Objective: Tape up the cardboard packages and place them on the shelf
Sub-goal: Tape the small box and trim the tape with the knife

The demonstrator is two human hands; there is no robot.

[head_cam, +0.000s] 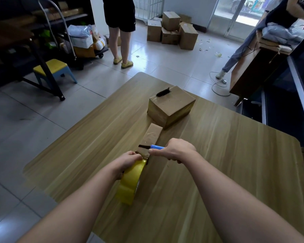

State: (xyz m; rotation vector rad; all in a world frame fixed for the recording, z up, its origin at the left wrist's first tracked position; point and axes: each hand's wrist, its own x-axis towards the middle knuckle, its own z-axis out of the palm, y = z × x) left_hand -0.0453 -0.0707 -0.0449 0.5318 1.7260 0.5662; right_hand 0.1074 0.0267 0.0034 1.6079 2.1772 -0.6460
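I see the cardboard package (170, 109) sitting on the wooden table (235, 172), at 12 o'clock from the hands, with a dark scrap (163, 92) on its far top edge. A strip of tape (152, 135) runs from its near face toward 6 o'clock, to the yellow tape roll (130, 183). The left hand (128, 160) curls round the roll's top, the roll standing on edge. The right hand (175, 149), at 3 o'clock of the left, grips a blue-handled cutter (157, 146), its dark blade across the strip. Beyond the table at 12 o'clock, boxes (172, 30) are piled on the floor, and a yellow stool (51, 67) stands at 10 o'clock.
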